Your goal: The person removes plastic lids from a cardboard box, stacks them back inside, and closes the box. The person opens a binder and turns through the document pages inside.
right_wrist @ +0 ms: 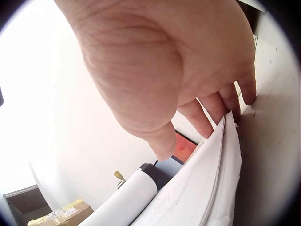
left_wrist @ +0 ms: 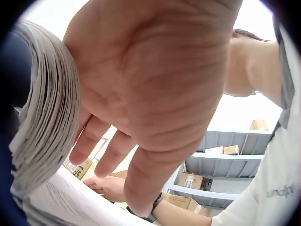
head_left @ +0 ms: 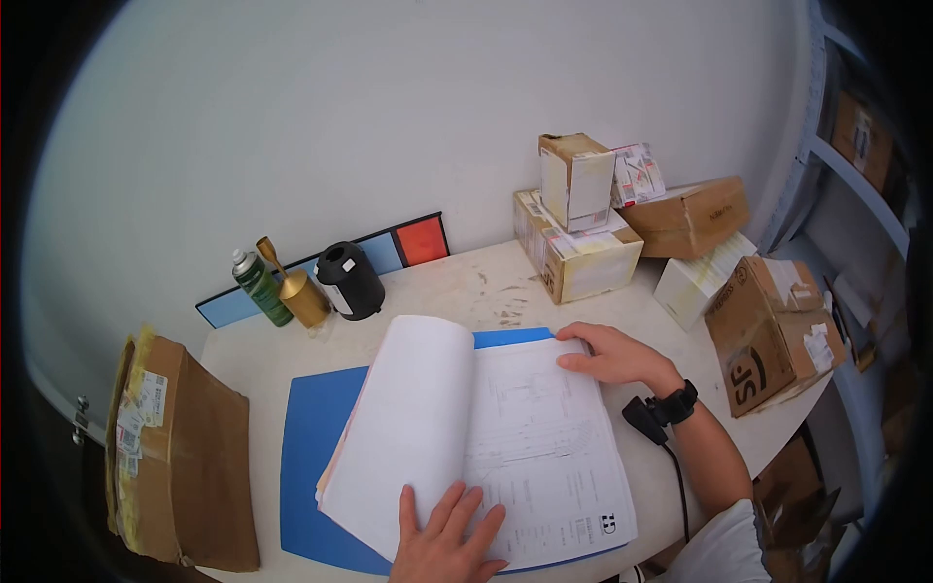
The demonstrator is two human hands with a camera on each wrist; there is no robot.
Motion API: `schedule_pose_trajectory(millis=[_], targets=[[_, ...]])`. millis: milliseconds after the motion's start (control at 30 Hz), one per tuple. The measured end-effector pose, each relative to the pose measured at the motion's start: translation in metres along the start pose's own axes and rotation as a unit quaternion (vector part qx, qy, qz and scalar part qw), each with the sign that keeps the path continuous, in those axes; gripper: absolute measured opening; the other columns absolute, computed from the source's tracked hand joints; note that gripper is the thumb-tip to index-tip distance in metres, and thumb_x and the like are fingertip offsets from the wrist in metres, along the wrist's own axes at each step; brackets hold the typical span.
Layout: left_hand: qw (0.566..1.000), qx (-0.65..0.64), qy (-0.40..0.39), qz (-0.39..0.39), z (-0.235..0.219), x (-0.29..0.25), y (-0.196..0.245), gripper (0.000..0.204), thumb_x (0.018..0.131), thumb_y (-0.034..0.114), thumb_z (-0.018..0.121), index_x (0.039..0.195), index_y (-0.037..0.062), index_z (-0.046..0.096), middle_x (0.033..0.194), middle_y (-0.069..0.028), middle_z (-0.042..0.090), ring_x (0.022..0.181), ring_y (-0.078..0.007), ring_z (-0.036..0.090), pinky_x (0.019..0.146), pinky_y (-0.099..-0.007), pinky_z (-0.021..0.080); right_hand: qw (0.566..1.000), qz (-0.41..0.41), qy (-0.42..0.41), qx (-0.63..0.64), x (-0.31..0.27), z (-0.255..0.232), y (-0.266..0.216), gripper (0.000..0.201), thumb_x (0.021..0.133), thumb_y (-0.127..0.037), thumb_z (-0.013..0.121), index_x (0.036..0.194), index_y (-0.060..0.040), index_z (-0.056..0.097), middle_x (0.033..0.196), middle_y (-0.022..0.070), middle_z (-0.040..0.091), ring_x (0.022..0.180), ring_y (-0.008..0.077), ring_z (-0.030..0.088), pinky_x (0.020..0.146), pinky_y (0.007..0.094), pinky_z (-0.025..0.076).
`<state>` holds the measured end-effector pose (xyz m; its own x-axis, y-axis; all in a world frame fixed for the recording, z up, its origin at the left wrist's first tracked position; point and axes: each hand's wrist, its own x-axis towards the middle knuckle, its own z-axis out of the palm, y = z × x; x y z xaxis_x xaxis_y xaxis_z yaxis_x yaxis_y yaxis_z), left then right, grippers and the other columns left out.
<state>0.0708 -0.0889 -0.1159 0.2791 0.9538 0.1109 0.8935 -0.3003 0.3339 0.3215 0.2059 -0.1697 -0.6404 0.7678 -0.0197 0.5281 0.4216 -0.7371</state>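
Note:
A thick stack of printed sheets (head_left: 544, 437) lies open in a blue folder (head_left: 316, 428), its left-hand pages (head_left: 408, 408) bowed over in a roll. Near the lower edge, my left hand (head_left: 449, 539) rests with spread fingers where the turned pages meet the flat sheet. In the left wrist view, the bent page edges (left_wrist: 51, 99) run alongside that palm. My right hand (head_left: 622, 358) is at the upper right corner of the sheets. Its fairly straight fingers (right_wrist: 214, 108) touch the paper edge in the right wrist view, with the thumb held apart over the page.
Behind the folder stand a green spray can (head_left: 260, 287), a gold-coloured holder (head_left: 303, 299) and a black cylinder (head_left: 350, 280). A tall carton (head_left: 199, 457) is at the left. Several boxes (head_left: 593, 255) are piled at the back right, beside shelving (head_left: 855, 165).

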Motion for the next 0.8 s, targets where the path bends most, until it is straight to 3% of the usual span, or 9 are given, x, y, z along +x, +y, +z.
schedule_pose_trajectory(millis=[67, 100, 200, 267, 467, 600, 700, 767, 800], targets=[[0.996, 0.024, -0.084, 0.01, 0.011, -0.001, -0.01, 0.084, 0.085, 0.078, 0.058, 0.143, 0.0166, 0.06, 0.147, -0.0219, 0.053, 0.15, -0.0428, 0.034, 0.107, -0.0861, 0.001, 1.0, -0.011, 0.002, -0.006, 0.001, 0.001, 0.002, 0.051, 0.099, -0.037, 0.067, 0.135, -0.0014, 0.058, 0.119, 0.0182, 0.066, 0.106, 0.0258, 0.062, 0.092, 0.035, 0.049], [0.996, 0.023, -0.086, 0.01, 0.011, -0.001, -0.009, 0.084, 0.085, 0.078, 0.058, 0.143, 0.0166, 0.06, 0.147, -0.0219, 0.053, 0.15, -0.0428, 0.034, 0.107, -0.0861, 0.001, 1.0, -0.009, 0.002, -0.005, 0.001, 0.0, 0.001, 0.051, 0.099, -0.037, 0.067, 0.135, -0.0014, 0.058, 0.119, 0.0182, 0.066, 0.106, 0.0258, 0.062, 0.092, 0.035, 0.049], [0.984, 0.098, -0.146, 0.025, 0.002, 0.0, -0.002, 0.081, 0.087, 0.067, 0.066, 0.145, 0.0117, 0.056, 0.152, -0.0234, 0.047, 0.151, -0.0449, 0.03, 0.114, -0.0785, 0.011, 1.0, 0.018, -0.015, 0.002, 0.0, -0.006, -0.006, 0.051, 0.099, -0.037, 0.067, 0.135, -0.0019, 0.058, 0.12, 0.0175, 0.066, 0.106, 0.025, 0.061, 0.093, 0.0345, 0.049], [0.999, 0.022, -0.036, 0.01, -0.003, 0.002, 0.004, 0.079, 0.07, 0.024, 0.087, 0.141, 0.0079, 0.055, 0.145, -0.0168, 0.051, 0.146, -0.0342, 0.038, 0.116, -0.0758, 0.018, 0.999, 0.033, -0.028, 0.021, 0.001, -0.008, -0.009, 0.051, 0.1, -0.037, 0.066, 0.136, -0.002, 0.058, 0.12, 0.0162, 0.066, 0.107, 0.024, 0.061, 0.094, 0.0341, 0.048], [0.997, 0.036, -0.07, -0.007, -0.007, 0.004, 0.012, 0.082, 0.069, 0.031, 0.088, 0.141, 0.0094, 0.055, 0.146, -0.0157, 0.051, 0.148, -0.0348, 0.034, 0.114, -0.0793, 0.015, 0.999, 0.034, -0.011, 0.032, 0.002, -0.008, -0.005, 0.052, 0.103, -0.043, 0.06, 0.131, 0.0009, 0.061, 0.118, 0.0176, 0.067, 0.106, 0.0243, 0.062, 0.092, 0.0342, 0.049], [0.998, -0.001, -0.065, 0.011, -0.004, 0.002, 0.007, 0.077, 0.074, 0.024, 0.086, 0.143, 0.0081, 0.054, 0.144, -0.0162, 0.052, 0.146, -0.0364, 0.038, 0.114, -0.0795, 0.015, 0.997, -0.003, 0.012, 0.073, 0.004, -0.006, 0.004, 0.049, 0.106, -0.042, 0.054, 0.129, 0.0009, 0.061, 0.115, 0.016, 0.067, 0.104, 0.0227, 0.061, 0.092, 0.0342, 0.049], [1.0, 0.005, 0.008, 0.019, 0.007, 0.003, 0.011, 0.073, 0.079, 0.013, 0.079, 0.146, 0.0049, 0.05, 0.132, -0.0159, 0.061, 0.14, -0.0391, 0.045, 0.114, -0.0787, 0.015, 0.997, 0.008, 0.036, 0.074, 0.006, -0.009, 0.006, 0.047, 0.109, -0.039, 0.049, 0.129, 0.0018, 0.062, 0.115, 0.0144, 0.067, 0.105, 0.0217, 0.061, 0.093, 0.0339, 0.049], [0.994, -0.083, 0.064, 0.006, 0.009, 0.007, 0.014, 0.072, 0.083, 0.006, 0.072, 0.148, -0.0012, 0.044, 0.11, -0.0189, 0.067, 0.125, -0.0407, 0.056, 0.115, -0.0691, 0.025, 0.993, 0.036, 0.035, 0.103, 0.011, -0.01, 0.011, 0.05, 0.111, -0.039, 0.04, 0.129, 0.0032, 0.061, 0.123, 0.0127, 0.066, 0.112, 0.021, 0.06, 0.103, 0.0326, 0.046], [0.994, -0.083, 0.066, 0.004, 0.005, 0.007, 0.012, 0.072, 0.083, 0.006, 0.072, 0.148, -0.0012, 0.044, 0.11, -0.0189, 0.067, 0.125, -0.0407, 0.056, 0.115, -0.0691, 0.025, 0.994, 0.034, 0.032, 0.103, 0.011, -0.009, 0.01, 0.05, 0.111, -0.039, 0.04, 0.129, 0.0032, 0.061, 0.123, 0.0127, 0.066, 0.112, 0.021, 0.06, 0.103, 0.0326, 0.046]])
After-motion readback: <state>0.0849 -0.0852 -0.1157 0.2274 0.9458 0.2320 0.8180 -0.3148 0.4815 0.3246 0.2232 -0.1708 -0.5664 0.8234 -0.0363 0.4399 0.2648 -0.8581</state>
